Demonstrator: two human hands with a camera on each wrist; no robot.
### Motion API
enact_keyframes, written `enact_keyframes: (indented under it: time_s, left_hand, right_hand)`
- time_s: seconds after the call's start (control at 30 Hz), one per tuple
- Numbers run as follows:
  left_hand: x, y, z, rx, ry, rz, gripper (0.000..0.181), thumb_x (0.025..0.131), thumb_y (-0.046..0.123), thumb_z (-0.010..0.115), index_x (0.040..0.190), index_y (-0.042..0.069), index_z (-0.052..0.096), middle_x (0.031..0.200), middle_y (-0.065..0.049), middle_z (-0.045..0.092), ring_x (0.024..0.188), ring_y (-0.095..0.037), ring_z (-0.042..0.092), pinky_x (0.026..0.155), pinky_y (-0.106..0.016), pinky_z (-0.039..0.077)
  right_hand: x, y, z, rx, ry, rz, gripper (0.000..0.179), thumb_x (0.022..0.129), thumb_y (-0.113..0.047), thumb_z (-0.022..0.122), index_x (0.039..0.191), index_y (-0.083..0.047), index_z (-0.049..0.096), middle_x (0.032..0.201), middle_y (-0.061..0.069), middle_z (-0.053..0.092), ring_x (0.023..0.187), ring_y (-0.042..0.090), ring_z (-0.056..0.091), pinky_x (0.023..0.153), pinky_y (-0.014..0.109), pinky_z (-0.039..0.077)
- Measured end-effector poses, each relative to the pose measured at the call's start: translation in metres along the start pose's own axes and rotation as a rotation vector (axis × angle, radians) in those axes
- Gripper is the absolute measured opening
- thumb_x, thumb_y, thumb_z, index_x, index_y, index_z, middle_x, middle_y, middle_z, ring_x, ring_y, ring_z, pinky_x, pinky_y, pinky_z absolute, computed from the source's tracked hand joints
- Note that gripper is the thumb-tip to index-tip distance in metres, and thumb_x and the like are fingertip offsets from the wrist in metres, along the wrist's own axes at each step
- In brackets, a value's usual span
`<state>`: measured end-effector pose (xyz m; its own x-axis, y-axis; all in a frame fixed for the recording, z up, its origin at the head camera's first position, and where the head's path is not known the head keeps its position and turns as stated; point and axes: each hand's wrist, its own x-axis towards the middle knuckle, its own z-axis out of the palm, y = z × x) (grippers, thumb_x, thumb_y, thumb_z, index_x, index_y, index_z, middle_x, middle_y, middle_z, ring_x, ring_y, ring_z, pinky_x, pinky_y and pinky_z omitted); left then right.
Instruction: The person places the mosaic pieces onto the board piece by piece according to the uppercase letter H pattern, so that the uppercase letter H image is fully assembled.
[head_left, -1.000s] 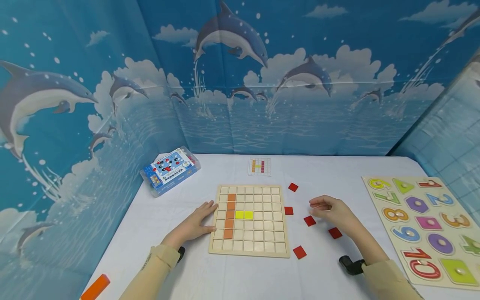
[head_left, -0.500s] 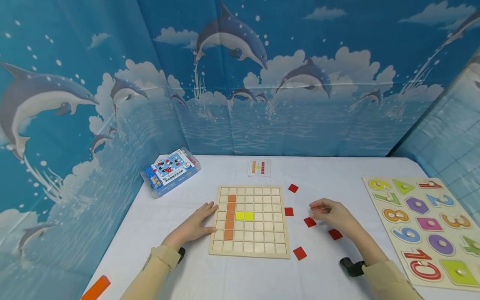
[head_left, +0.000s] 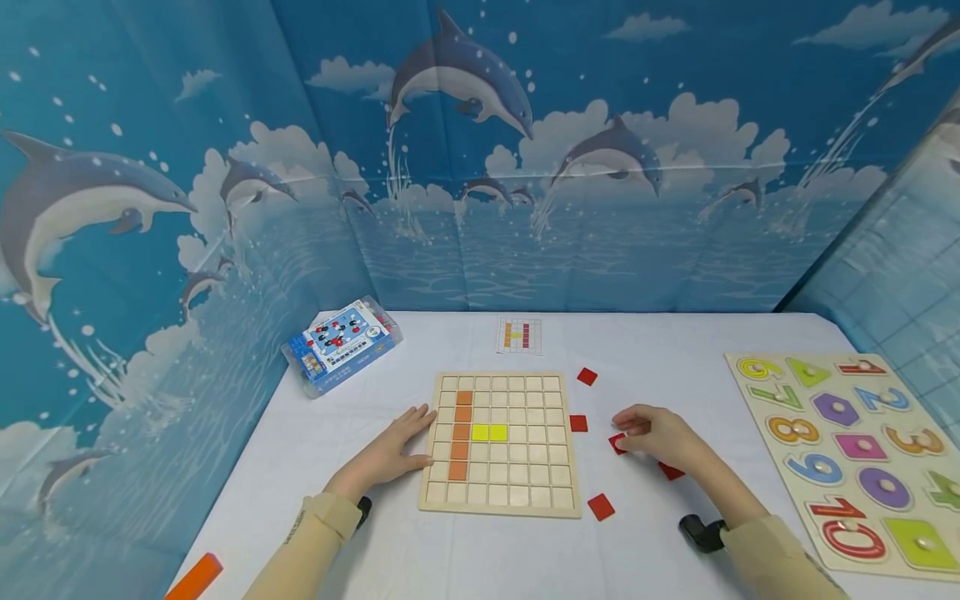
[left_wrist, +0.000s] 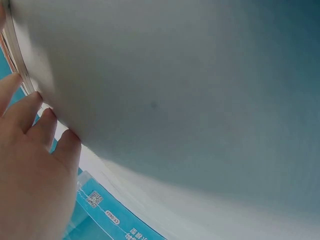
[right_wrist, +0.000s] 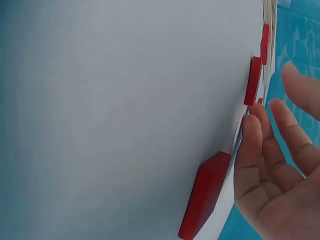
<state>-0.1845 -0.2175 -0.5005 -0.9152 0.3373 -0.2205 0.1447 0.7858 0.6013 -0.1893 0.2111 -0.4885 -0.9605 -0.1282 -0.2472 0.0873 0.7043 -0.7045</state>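
A square wooden grid board [head_left: 510,511] lies on the table in the head view. One column bears several orange tiles [head_left: 461,451], with two yellow tiles [head_left: 489,432] beside it. My left hand [head_left: 384,447] rests its fingers along the board's left edge, thumb apart, as the left wrist view also shows. Over a loose red tile [head_left: 617,444] hovers my right hand [head_left: 663,435], loosely bent. In the right wrist view its fingertips come close to a red tile [right_wrist: 253,81], with the thumb apart; whether they touch it I cannot tell. Another red tile [head_left: 670,472] lies partly under that hand.
More red tiles lie right of the board, one [head_left: 587,377] far and one [head_left: 601,507] near. A printed pattern card [head_left: 519,337] sits behind the board. A boxed set [head_left: 343,346] stands back left, an orange block [head_left: 194,577] front left, a number puzzle board [head_left: 806,440] right.
My right hand has shifted slightly left and down onto the nearest red tile, covering more of it. My left hand stays on the board's edge.
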Motion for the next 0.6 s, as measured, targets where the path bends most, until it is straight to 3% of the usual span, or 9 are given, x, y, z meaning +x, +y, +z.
enact_keyframes:
  time_s: [0.17, 0.6]
  left_hand:
    - [-0.0001, 0.0011, -0.0007, 0.000, -0.001, 0.004, 0.074, 0.090, 0.021, 0.071, 0.154, 0.012, 0.035, 0.164, -0.010, 0.024, 0.153, -0.034, 0.013, 0.122, -0.056, 0.021]
    - [0.0006, 0.0007, 0.0003, 0.003, -0.001, 0.004, 0.074, 0.090, 0.021, 0.071, 0.154, 0.012, 0.035, 0.164, -0.010, 0.023, 0.153, -0.034, 0.013, 0.122, -0.055, 0.020]
  right_hand:
    - [0.0015, -0.0030, 0.0024, -0.060, -0.008, -0.006, 0.038, 0.079, -0.017, 0.081, 0.113, -0.005, 0.068, 0.100, 0.008, 0.064, 0.092, 0.021, 0.056, 0.078, 0.034, 0.055]
    - [0.0003, -0.0022, 0.0056, -0.125, -0.043, -0.003, 0.025, 0.076, -0.014, 0.084, 0.088, -0.009, 0.062, 0.078, 0.004, 0.051, 0.079, 0.018, 0.049, 0.065, 0.028, 0.045]
